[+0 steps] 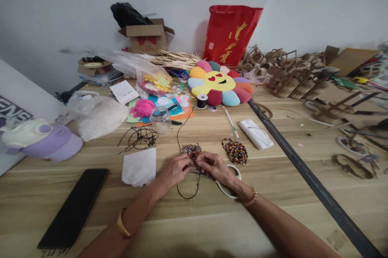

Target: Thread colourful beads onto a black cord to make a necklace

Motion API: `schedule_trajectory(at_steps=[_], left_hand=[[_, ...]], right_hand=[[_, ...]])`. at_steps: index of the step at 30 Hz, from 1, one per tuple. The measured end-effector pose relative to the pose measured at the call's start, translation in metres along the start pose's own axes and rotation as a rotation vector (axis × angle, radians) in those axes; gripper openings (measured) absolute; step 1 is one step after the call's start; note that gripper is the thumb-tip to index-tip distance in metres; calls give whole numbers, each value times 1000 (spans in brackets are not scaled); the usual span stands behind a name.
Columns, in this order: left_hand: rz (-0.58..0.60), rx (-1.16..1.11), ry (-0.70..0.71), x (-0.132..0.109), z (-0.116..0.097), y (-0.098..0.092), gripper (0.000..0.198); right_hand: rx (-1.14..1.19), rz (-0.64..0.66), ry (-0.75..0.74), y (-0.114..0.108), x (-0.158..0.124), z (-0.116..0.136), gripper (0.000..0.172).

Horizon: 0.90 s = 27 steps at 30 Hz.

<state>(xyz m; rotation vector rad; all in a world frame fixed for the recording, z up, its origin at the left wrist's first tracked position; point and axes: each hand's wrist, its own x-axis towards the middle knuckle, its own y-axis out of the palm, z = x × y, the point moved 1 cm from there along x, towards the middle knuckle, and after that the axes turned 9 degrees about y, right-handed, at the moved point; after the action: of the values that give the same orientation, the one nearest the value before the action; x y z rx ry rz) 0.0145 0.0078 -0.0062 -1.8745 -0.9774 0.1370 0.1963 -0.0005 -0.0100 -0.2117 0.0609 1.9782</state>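
Note:
My left hand (178, 170) and my right hand (212, 165) meet at the middle of the table, each with thumb and forefinger pinched together. Between the fingertips runs a thin black cord (188, 198), which loops down onto the wood below them. Whether a bead is in the pinch is too small to tell. Just beyond my fingers lies a pile of loose multicoloured beads (191, 151). Scissors with white handles (238, 172) lie partly hidden under my right hand. To its right rests a coil of strung beads (236, 152). A black cord spool (201, 101) stands farther back.
White paper (139, 166), cut black cords (141, 139) and a black tablet-like slab (74, 209) lie left. A clear jar (160, 118), pink yarn (142, 108) and flower cushion (220, 82) stand behind. A dark strip (303, 165) crosses the right, near woven pieces (291, 76).

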Motion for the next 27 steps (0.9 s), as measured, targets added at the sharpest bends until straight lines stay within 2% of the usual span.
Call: schedule_trajectory(at_steps=[4,7,12,15,19,27], left_hand=[[2,-51,-37,1,0,0,12],[-24,-144,-128,1,1,-2,9],[-108,-553,-358,0,10,-8,5],[-127,-754,-380,-1,15,-13,11],[-137,-888,-424,-2,19,-15,19],[-103,-961,-465,-2,16,-15,21]], right_hand=[[-6,9,-8,0,0,0,35],[-21,11,-11,0,-1,0,35],[-46,27,-33,1,-3,4,35],[-68,30,-43,2,-5,8,35],[-111,29,-34,2,-7,11,33],[-118,34,-21,1,-5,7,28]])
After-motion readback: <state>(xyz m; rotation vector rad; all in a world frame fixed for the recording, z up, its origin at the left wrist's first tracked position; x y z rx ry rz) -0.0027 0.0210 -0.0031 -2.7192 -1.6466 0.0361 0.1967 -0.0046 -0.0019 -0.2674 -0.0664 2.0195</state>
